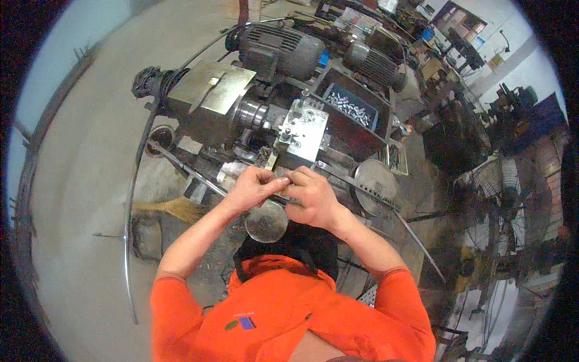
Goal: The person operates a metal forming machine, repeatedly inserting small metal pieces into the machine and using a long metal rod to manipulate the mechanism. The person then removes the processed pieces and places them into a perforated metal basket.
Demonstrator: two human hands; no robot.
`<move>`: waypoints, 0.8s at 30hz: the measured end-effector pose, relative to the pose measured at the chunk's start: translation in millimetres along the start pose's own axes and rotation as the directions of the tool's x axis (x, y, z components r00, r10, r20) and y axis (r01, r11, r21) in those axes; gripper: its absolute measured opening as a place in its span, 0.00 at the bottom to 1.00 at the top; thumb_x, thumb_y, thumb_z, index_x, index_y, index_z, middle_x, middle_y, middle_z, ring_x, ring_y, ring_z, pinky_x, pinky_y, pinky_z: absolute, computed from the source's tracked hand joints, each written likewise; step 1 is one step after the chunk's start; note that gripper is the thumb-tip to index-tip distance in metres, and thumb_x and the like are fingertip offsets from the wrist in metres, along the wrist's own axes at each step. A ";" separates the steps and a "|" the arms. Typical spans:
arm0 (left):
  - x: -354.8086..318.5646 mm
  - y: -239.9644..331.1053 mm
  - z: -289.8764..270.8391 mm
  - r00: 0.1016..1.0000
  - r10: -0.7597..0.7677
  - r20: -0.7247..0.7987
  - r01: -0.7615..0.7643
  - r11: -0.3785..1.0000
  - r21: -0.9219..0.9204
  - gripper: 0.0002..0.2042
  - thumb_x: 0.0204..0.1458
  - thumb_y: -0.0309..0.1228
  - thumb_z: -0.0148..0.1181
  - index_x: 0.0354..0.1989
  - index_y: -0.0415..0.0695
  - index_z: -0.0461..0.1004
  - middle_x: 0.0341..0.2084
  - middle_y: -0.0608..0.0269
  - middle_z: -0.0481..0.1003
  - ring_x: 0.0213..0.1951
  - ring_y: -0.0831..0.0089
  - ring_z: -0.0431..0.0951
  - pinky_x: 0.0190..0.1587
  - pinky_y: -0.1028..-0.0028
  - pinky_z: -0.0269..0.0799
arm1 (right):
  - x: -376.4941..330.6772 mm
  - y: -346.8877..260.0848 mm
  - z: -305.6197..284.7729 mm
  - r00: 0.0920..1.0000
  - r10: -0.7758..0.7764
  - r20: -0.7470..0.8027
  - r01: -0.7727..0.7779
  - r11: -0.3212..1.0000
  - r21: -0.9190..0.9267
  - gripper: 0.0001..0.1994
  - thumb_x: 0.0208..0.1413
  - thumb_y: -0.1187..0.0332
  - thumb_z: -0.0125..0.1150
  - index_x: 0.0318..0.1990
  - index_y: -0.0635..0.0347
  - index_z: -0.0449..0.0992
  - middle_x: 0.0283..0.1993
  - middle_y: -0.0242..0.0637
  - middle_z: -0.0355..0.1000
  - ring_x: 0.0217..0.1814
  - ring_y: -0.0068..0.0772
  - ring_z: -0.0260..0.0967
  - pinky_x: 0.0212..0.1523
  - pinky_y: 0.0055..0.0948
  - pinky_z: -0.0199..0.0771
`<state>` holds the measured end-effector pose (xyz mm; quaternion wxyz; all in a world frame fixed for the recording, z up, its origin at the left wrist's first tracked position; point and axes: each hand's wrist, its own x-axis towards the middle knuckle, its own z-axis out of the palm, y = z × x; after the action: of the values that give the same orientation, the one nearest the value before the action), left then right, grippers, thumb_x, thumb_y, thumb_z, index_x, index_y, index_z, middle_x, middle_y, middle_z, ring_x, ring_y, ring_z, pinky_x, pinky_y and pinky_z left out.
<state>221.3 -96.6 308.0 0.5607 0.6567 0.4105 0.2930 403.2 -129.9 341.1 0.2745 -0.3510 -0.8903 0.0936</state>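
My left hand (256, 186) and my right hand (309, 196) meet in front of a small metal lathe (241, 108). Both pinch a small dark part held between the fingertips; the part itself is mostly hidden by my fingers. The hands hover just below the lathe's grey tool block (303, 127) and above a round metal handwheel (266, 221). My orange sleeves come in from the lower edge.
A dark bin of small shiny metal pieces (350, 107) sits behind the tool block. Two electric motors (280, 48) (374, 63) stand at the back. Another handwheel (375, 179) is to the right, a broom (175, 208) lies on the concrete floor at left, and cluttered racks fill the right side.
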 end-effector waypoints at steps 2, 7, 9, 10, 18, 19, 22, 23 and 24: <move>-0.8 -1.9 -8.9 0.999 0.039 -0.019 -0.040 0.998 -0.057 0.19 0.49 0.43 0.60 0.16 0.40 0.72 0.08 0.71 0.65 0.11 0.85 0.63 0.12 0.81 0.54 | 11.1 5.6 1.4 0.998 -0.021 0.062 0.017 0.998 0.068 0.13 0.29 0.65 0.59 0.27 0.60 0.75 0.37 0.43 0.69 0.35 0.45 0.64 0.36 0.37 0.69; -7.2 -0.2 -39.7 0.996 -0.034 0.080 0.042 0.995 -0.094 0.12 0.50 0.35 0.57 0.25 0.37 0.74 0.17 0.67 0.72 0.20 0.82 0.69 0.22 0.79 0.65 | 34.6 16.7 10.3 0.997 -0.069 0.046 0.065 0.995 0.079 0.13 0.28 0.66 0.59 0.27 0.59 0.77 0.38 0.44 0.69 0.37 0.46 0.65 0.38 0.38 0.69; -17.7 -0.5 -67.1 0.998 0.064 -0.002 -0.064 0.997 0.043 0.12 0.51 0.37 0.57 0.32 0.38 0.74 0.19 0.67 0.73 0.22 0.81 0.71 0.26 0.78 0.67 | 45.4 35.0 13.1 1.000 -0.031 0.000 0.031 0.998 0.046 0.14 0.27 0.66 0.60 0.28 0.58 0.77 0.39 0.45 0.70 0.40 0.47 0.65 0.39 0.40 0.69; -24.0 -12.2 -89.6 0.972 0.162 -0.170 -0.108 0.950 0.292 0.12 0.51 0.35 0.57 0.34 0.38 0.75 0.18 0.66 0.72 0.22 0.79 0.70 0.26 0.76 0.67 | 59.4 40.3 7.7 0.996 0.047 0.072 -0.044 0.998 -0.039 0.16 0.27 0.66 0.59 0.30 0.59 0.77 0.42 0.47 0.69 0.42 0.49 0.66 0.42 0.40 0.69; -180.6 -69.6 -226.4 0.650 0.294 -0.701 0.551 0.453 0.701 0.11 0.51 0.34 0.53 0.30 0.37 0.74 0.22 0.48 0.74 0.26 0.54 0.74 0.30 0.66 0.67 | 130.4 121.9 46.5 0.834 0.461 0.303 -0.389 0.881 -0.270 0.15 0.31 0.65 0.60 0.31 0.61 0.79 0.33 0.47 0.73 0.37 0.46 0.71 0.39 0.36 0.71; -205.4 -81.3 -226.9 0.652 0.279 -0.705 0.600 0.379 0.705 0.13 0.52 0.36 0.52 0.30 0.37 0.74 0.23 0.48 0.74 0.27 0.54 0.74 0.31 0.65 0.67 | 125.3 117.6 45.8 0.843 0.498 0.201 -0.490 0.867 -0.090 0.14 0.28 0.64 0.61 0.27 0.57 0.79 0.28 0.46 0.74 0.32 0.45 0.73 0.36 0.36 0.74; -239.9 -85.9 -204.5 0.635 -0.048 -0.771 0.691 0.481 0.539 0.15 0.54 0.40 0.49 0.32 0.38 0.72 0.24 0.49 0.74 0.29 0.53 0.74 0.33 0.62 0.67 | 118.6 132.8 47.9 0.922 0.344 0.179 -0.331 0.939 -0.097 0.16 0.29 0.65 0.60 0.31 0.59 0.79 0.31 0.47 0.74 0.35 0.46 0.73 0.40 0.33 0.72; -248.6 -89.8 -197.8 0.603 -0.110 -0.790 0.697 0.555 0.454 0.16 0.54 0.41 0.48 0.33 0.38 0.72 0.24 0.48 0.74 0.29 0.52 0.74 0.33 0.62 0.67 | 119.2 131.8 49.6 0.929 0.321 0.186 -0.313 0.947 -0.073 0.17 0.29 0.65 0.60 0.32 0.60 0.79 0.31 0.47 0.74 0.36 0.46 0.73 0.41 0.32 0.72; -249.4 -98.7 -194.9 0.578 -0.153 -0.802 0.680 0.634 0.369 0.17 0.54 0.42 0.47 0.33 0.38 0.71 0.24 0.48 0.74 0.29 0.52 0.74 0.33 0.61 0.67 | 126.0 123.3 45.8 0.910 0.342 0.235 -0.330 0.940 -0.089 0.17 0.28 0.65 0.60 0.32 0.61 0.79 0.33 0.49 0.74 0.37 0.47 0.73 0.41 0.33 0.71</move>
<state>-86.7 -213.0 269.3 0.1505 0.5144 0.8184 0.2073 372.6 47.3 312.0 0.1330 -0.4909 -0.8458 0.1610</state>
